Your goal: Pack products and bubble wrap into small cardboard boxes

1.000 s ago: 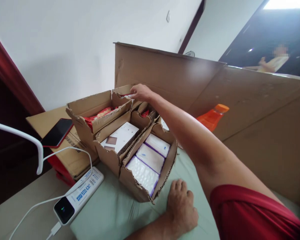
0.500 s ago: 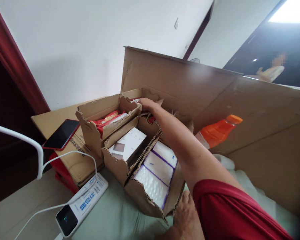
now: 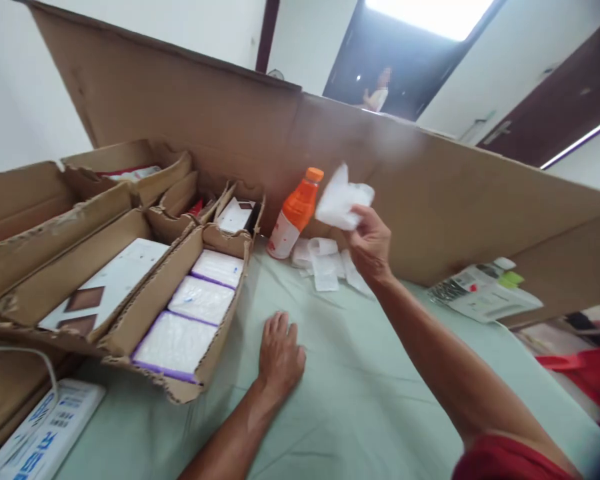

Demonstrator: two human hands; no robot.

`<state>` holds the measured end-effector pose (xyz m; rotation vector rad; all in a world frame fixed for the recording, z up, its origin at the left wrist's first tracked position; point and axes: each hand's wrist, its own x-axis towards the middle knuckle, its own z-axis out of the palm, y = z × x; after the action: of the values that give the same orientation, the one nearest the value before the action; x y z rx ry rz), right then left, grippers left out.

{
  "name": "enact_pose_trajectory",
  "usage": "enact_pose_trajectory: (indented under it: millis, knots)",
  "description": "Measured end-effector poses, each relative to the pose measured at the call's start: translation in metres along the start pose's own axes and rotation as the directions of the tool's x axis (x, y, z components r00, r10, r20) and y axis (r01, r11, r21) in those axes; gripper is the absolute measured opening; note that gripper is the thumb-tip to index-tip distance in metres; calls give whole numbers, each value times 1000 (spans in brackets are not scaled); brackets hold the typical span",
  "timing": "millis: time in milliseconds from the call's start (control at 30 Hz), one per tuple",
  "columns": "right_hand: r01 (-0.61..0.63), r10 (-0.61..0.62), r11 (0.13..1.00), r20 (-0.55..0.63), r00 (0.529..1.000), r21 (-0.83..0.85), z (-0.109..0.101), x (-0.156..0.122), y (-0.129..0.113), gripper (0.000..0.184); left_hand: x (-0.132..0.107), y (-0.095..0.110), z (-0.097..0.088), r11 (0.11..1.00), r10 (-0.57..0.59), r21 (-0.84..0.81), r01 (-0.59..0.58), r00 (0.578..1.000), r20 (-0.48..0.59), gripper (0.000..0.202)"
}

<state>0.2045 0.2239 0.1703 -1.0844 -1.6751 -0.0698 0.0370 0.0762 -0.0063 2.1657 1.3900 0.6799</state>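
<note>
My right hand (image 3: 373, 243) is raised in front of the cardboard wall, thumb and fingers pinching a white, translucent sheet of soft plastic (image 3: 341, 201). The sheet is creased and stands clear of the surface. Below it, several similar white plastic pieces (image 3: 325, 263) lie beside an orange drink bottle (image 3: 296, 213). My left hand (image 3: 281, 353) rests palm down on the green cloth (image 3: 350, 400), fingers loosely extended and holding nothing. To its left, a cardboard box (image 3: 225, 347) holds purple-edged white packs (image 3: 200, 300).
More cut cardboard boxes (image 3: 85, 267) stand at the left, with a white carton (image 3: 115, 280) in one. A white power bank (image 3: 55, 427) with a cable lies at front left. A tall cardboard panel (image 3: 230, 113) closes the back. A printed pouch (image 3: 485, 293) lies at right.
The view has swung right. My right hand has left the rear box and is now up past the bottle, with white plastic in it. My left hand is now flat on the cloth.
</note>
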Motion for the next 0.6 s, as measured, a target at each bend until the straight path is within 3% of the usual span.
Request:
enact_pose_trajectory:
  millis: [33,100,200,267,400,467,600]
  knots:
    - [-59,59,986,-5,998,-154,-27,-11,20,32,-1,0,2,1000,10,24,-10,1000,-13,38]
    - [-167,250,864,117,961,-474,-67,-28,59,42,-3,0,5,996,35,89,-30,998,-53,36]
    - [-163,512,682,306,803,-713,-96,-47,99,57,-6,-1,10,981,78,183,-56,990,-116,33]
    - [-155,553,642,314,771,-751,-99,-57,112,62,-7,-3,13,973,110,217,-77,983,-145,34]
    - [-102,519,579,270,811,-809,-83,-67,120,59,-7,-5,16,967,148,229,-110,976,-159,34]
    - [-40,486,602,326,811,-798,-72,-65,122,58,-6,-5,14,973,128,208,-97,982,-141,33]
    - [77,440,692,504,744,-718,-55,-56,119,48,-7,0,8,988,76,139,-65,994,-78,33]
